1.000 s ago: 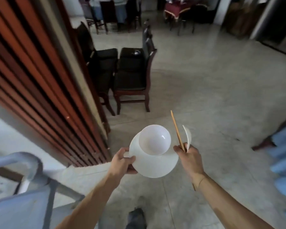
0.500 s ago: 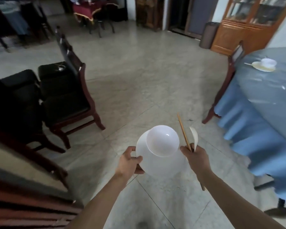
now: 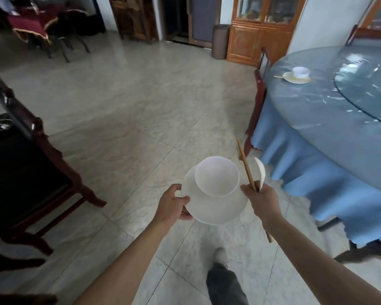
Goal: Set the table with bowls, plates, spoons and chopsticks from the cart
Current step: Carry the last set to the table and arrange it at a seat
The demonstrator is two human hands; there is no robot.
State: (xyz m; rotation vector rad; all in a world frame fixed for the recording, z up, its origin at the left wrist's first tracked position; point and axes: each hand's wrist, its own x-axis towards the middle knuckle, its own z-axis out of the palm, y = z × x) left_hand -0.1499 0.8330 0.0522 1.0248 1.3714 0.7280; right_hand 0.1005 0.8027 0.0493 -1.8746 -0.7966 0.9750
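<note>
My left hand [image 3: 173,203] grips the left rim of a white plate [image 3: 216,210] held over the floor, and a white bowl [image 3: 217,176] stands on that plate. My right hand [image 3: 262,200] holds wooden chopsticks [image 3: 246,169] and a white spoon [image 3: 261,172] upright together, close to the plate's right rim. The round table [image 3: 312,111] with a blue cloth stands ahead on the right. On its far side lies a set place: a plate [image 3: 295,78] with a bowl [image 3: 301,71] on it and chopsticks beside it.
A glass turntable [image 3: 365,95] sits on the table. A red wooden chair [image 3: 259,95] stands against the table's left edge. Dark chairs [image 3: 26,164] stand at the left. A wooden cabinet [image 3: 262,27] and a bin [image 3: 220,40] line the far wall. Tiled floor lies between.
The view has swung right from the slatted wall and cart to the blue table, which is now closer. Both hands still hold the same things, carried along.
</note>
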